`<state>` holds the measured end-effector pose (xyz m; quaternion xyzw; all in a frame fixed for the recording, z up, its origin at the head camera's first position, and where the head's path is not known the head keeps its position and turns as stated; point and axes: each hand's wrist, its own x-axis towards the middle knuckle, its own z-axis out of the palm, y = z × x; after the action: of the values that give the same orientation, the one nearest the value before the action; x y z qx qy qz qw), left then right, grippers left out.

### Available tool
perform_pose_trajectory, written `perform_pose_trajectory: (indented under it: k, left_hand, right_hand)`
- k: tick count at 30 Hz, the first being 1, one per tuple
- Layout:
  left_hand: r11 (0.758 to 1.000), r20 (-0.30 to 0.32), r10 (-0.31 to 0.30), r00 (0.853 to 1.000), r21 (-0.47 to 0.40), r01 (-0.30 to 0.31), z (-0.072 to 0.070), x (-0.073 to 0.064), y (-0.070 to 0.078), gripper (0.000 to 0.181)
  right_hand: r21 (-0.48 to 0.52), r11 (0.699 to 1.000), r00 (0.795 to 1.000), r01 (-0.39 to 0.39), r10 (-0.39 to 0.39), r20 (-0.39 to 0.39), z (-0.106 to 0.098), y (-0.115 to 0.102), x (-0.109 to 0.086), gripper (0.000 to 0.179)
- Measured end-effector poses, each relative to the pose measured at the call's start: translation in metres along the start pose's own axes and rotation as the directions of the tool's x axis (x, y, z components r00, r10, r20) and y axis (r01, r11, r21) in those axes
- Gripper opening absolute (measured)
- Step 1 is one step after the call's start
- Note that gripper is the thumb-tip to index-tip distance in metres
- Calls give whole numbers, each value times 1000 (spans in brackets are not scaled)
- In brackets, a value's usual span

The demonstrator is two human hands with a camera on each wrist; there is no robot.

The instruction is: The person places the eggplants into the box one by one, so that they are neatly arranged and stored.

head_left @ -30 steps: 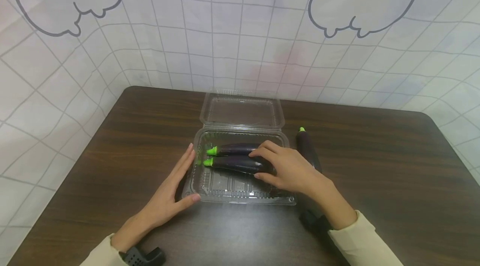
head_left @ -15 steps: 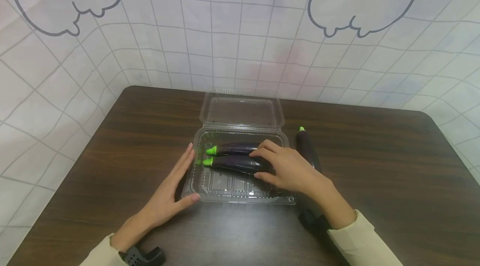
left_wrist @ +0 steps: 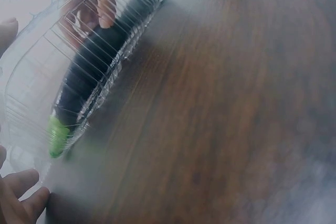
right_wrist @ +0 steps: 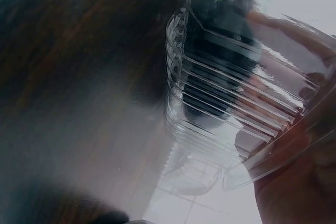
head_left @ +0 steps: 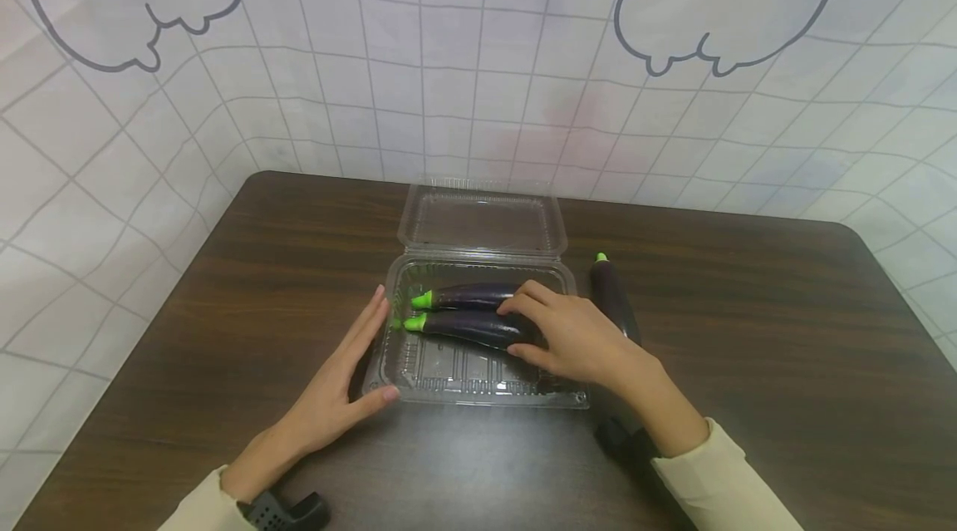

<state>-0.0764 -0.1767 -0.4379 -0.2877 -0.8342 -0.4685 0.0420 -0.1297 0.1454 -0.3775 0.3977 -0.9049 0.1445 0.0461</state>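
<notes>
A clear plastic clamshell box [head_left: 449, 388] lies with its lid [head_left: 482, 219] folded back, away from me. Two dark purple eggplants with bright green stems are in its base, side by side: a back eggplant [head_left: 473, 296] and a front eggplant [head_left: 471, 327]. My right hand [head_left: 579, 340] reaches over the box's right side and grips the front eggplant near its thick end, thumb on the near side. That end is hidden under the hand. With fingers spread and straight, my left hand [head_left: 336, 385] touches the left edge of the box.
A third eggplant [head_left: 613, 298] lies on the dark wooden table [head_left: 748, 331] just right of the box, partly behind my right hand. Behind the table hangs a white gridded cloth [head_left: 478, 82] with cartoon outlines.
The two eggplants in the box have shifted very slightly. Both hands have stayed practically where they were.
</notes>
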Motion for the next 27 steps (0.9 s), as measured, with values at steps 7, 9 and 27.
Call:
perform_pose_trajectory:
  k: [7, 9, 27]
  left_hand:
    - [1000, -1, 4, 1000, -1, -4, 0, 0, 0, 92]
    - [1000, 0, 3, 1000, -1, -3, 0, 0, 0, 92]
    - [1000, 0, 6, 1000, 12, -6, 0, 0, -2, 92]
  right_hand:
    - [9, 1000, 1000, -4, 4, 10, -1, 0, 0, 39]
    - [9, 1000, 1000, -2, 2, 11, 0, 0, 1, 39]
    - [-9, 1000, 1000, 18, -18, 6, -2, -1, 0, 38]
